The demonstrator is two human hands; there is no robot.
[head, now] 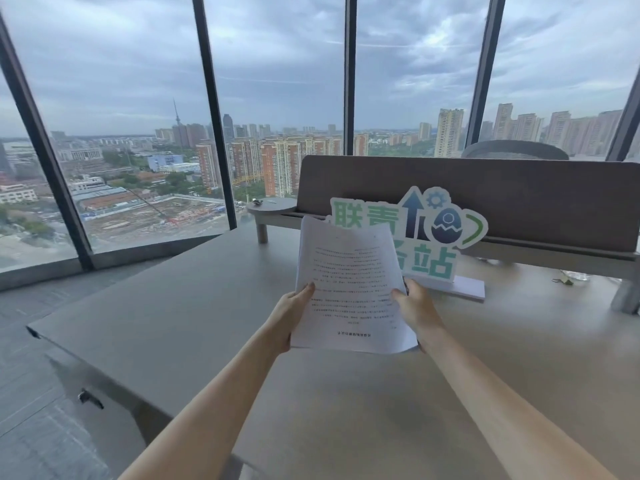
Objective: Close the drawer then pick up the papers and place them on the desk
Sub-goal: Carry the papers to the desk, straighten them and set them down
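Note:
A stack of white printed papers (349,282) hangs tilted above the grey desk (194,306), its text upside down to me. My left hand (289,315) grips the papers' left edge, thumb on top. Along the right edge my right hand (414,308) holds the same stack. The papers' far end curls up in front of a cut-out sign. Below the desk's left side a dark cabinet front with a key or handle (89,398) shows; I cannot tell whether a drawer there is closed.
A white-and-green cut-out sign (429,233) stands on a white base at the desk's back. Behind it runs a brown divider panel (519,199) with a small round shelf (272,206). Small clutter (571,277) lies at the far right. Tall windows surround the desk.

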